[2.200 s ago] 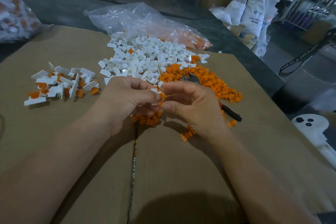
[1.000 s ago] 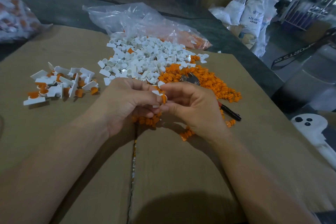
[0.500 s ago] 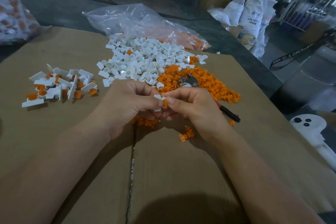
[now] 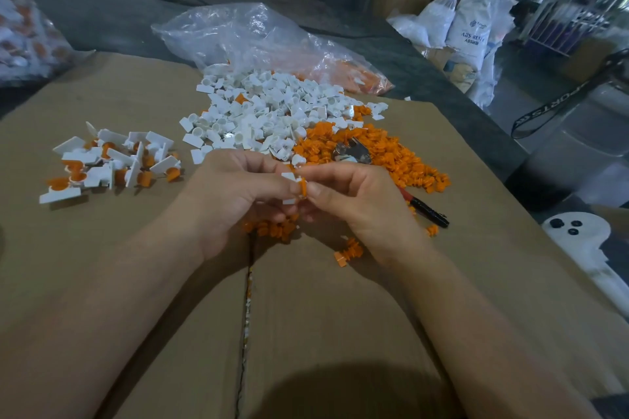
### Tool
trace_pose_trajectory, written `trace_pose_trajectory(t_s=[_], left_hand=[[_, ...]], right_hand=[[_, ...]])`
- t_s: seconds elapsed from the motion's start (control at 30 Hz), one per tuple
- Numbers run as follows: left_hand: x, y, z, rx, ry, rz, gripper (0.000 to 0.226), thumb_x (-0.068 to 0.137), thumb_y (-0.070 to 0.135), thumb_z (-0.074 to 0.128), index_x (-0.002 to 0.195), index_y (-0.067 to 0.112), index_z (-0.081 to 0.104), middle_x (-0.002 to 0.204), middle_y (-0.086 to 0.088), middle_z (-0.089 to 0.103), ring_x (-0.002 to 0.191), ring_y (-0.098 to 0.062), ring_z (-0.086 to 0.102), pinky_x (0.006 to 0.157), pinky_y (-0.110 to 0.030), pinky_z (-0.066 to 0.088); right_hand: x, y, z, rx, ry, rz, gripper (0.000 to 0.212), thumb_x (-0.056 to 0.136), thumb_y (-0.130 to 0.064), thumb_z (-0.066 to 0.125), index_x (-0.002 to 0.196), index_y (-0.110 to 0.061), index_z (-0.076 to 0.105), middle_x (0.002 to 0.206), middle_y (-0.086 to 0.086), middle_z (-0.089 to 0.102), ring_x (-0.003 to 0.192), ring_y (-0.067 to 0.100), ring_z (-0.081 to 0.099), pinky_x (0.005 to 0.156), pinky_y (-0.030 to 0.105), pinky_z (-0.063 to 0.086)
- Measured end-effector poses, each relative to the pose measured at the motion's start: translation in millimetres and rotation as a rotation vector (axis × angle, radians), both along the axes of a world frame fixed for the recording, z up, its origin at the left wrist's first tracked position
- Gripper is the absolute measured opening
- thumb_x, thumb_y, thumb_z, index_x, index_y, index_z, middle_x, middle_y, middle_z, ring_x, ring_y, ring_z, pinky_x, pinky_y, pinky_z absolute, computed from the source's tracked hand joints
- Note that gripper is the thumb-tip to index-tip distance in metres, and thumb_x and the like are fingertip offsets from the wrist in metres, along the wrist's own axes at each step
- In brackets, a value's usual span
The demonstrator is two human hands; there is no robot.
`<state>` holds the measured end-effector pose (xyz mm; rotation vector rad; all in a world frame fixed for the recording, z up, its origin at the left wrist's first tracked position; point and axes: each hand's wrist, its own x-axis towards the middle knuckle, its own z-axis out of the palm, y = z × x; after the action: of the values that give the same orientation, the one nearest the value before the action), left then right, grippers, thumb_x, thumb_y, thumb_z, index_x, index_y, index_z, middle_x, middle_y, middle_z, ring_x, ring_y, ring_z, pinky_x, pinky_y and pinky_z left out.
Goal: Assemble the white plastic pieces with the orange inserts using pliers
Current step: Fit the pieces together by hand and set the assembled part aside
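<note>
Left hand (image 4: 235,194) pinches a white piece (image 4: 290,188), right hand (image 4: 350,196) pinches an orange insert (image 4: 302,188) against it. Small finished batch (image 4: 109,163) sits left — big white pile (image 4: 269,112) and orange pile (image 4: 381,156) remain. Pliers (image 4: 354,155) untouched — early going.

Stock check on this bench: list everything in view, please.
white pieces: many, white, heaped mid-cardboard
orange inserts: many, orange, heaped right of the white pieces
assembled pieces: small heap, white and orange, left
pliers: one, metal head, red-black handle, lying on the orange inserts
clear bag: one, transparent, behind the heaps
cardboard: one, brown, under the heaps
sacks: several, white, far right
left hand: one, pinches held white piece
right hand: one, pinches held orange insert against it
</note>
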<state>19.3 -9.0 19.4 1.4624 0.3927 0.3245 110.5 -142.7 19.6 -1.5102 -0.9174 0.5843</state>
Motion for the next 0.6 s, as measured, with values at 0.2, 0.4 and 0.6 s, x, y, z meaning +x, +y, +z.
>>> trace_pose_trajectory(t_s=[0.2, 0.4, 0.6], left_hand=[[-1.6, 0.3, 2.4, -0.063, 0.024, -0.014, 0.011, 0.044, 0.012, 0.070, 0.052, 0.005, 0.066, 0.051, -0.010, 0.062, 0.044, -0.013, 0.060, 0.041, -0.016, 0.047], [-2.5, -0.2, 2.7, -0.089, 0.034, -0.063, 0.011, 0.042, 0.015, 0.070, 0.049, 0.007, 0.067, 0.051, -0.007, 0.064, 0.044, -0.010, 0.059, 0.040, -0.015, 0.046], [-2.3, -0.5, 2.7, -0.096, 0.043, -0.068, 0.006, 0.044, 0.013, 0.070, 0.046, 0.010, 0.065, 0.051, -0.006, 0.064, 0.045, -0.011, 0.060, 0.040, -0.015, 0.046]], right_hand=[[-3.2, 1.6, -5.7, 0.093, -0.253, -0.033, 0.036, 0.075, 0.006, 0.068, 0.093, -0.025, 0.068, 0.085, -0.009, 0.071, 0.082, 0.012, 0.069, 0.077, 0.026, 0.054], [-2.4, 2.2, -7.9, 0.113, -0.330, -0.099, 0.035, 0.071, 0.005, 0.071, 0.101, -0.013, 0.066, 0.089, -0.010, 0.072, 0.078, 0.002, 0.067, 0.072, 0.015, 0.052], [-1.3, 2.7, -8.8, 0.098, -0.355, -0.090, 0.033, 0.072, 0.006, 0.070, 0.099, -0.013, 0.066, 0.082, -0.005, 0.071, 0.079, 0.005, 0.067, 0.073, 0.018, 0.053]])
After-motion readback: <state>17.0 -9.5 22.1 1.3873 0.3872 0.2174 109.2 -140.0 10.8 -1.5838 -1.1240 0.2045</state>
